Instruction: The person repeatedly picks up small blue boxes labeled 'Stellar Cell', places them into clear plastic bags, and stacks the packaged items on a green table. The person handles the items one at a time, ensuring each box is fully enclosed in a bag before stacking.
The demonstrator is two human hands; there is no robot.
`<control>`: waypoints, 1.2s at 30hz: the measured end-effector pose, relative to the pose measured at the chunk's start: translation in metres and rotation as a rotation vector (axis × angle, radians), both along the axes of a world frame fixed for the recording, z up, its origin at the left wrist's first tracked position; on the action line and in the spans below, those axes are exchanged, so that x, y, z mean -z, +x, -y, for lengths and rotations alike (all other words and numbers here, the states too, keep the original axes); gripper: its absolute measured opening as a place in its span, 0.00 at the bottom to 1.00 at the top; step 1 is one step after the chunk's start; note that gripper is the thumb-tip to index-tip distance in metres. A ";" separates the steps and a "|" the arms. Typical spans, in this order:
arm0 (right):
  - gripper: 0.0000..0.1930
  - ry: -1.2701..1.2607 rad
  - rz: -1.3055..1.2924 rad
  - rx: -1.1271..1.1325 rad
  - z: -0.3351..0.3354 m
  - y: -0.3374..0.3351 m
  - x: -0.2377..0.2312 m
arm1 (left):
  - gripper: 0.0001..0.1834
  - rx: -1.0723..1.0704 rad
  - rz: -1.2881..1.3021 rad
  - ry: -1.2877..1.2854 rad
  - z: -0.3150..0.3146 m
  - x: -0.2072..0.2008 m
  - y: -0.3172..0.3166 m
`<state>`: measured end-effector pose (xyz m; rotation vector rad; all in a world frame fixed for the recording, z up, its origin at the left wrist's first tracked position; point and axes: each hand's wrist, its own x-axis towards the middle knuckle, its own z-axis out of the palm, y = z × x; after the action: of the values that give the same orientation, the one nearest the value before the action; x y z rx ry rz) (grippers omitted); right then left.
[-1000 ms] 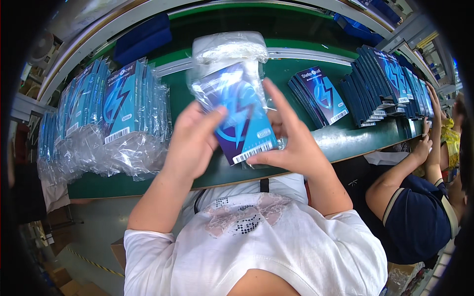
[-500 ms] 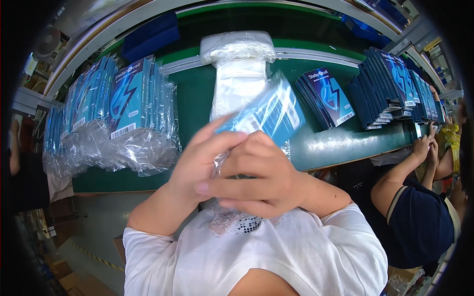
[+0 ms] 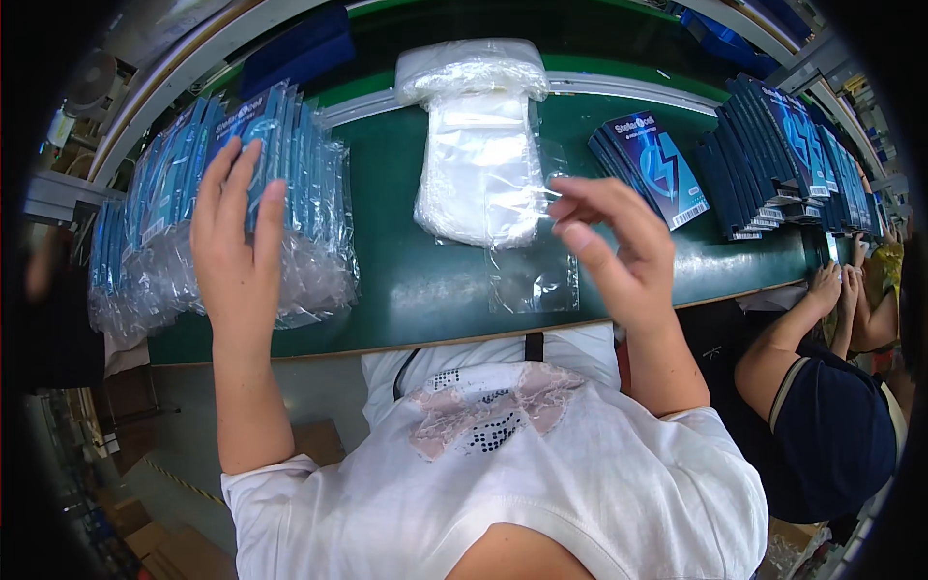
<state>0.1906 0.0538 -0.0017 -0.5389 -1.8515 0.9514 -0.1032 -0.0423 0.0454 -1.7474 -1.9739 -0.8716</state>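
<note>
My left hand (image 3: 240, 237) reaches to the row of blue battery boxes in clear plastic bags (image 3: 174, 184) at the left. Its fingers lie stretched and spread over the front bagged box (image 3: 253, 114), and it appears to touch it. My right hand (image 3: 628, 256) hovers over the table just right of a stack of clear plastic bags (image 3: 474, 179). Thumb and fingers are bent and apart, with nothing visible in them. Below its fingertips a loose clear bag (image 3: 534, 285) lies flat, partly under the stack.
Unbagged battery boxes (image 3: 652, 169) lean in a short row at the right. Further right stand more rows of boxes (image 3: 764, 155). A co-worker's hands (image 3: 836, 285) work at the far right table edge. Behind the green table (image 3: 406, 300) runs a metal rail (image 3: 619, 87).
My hands were together around a blue box in a clear bag. They have parted: the left moved to the bagged row, the right toward the bag stack.
</note>
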 end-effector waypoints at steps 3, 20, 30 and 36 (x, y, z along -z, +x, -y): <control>0.13 -0.040 -0.040 0.095 -0.005 0.007 0.001 | 0.18 -0.025 -0.014 0.032 -0.009 0.002 -0.002; 0.37 0.245 0.818 0.855 -0.069 0.042 0.037 | 0.08 0.813 0.429 -0.774 -0.043 0.074 0.103; 0.33 0.110 0.158 0.709 -0.040 0.048 0.018 | 0.05 0.703 0.446 -0.626 -0.047 0.073 0.127; 0.27 -1.060 -0.498 -0.085 0.009 0.067 0.015 | 0.05 0.568 0.564 -0.299 -0.054 0.091 0.146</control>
<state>0.2576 0.0449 -0.0166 -0.7415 -0.8240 1.9150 0.0432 0.0118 -0.0455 -2.5256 -2.0284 -1.4436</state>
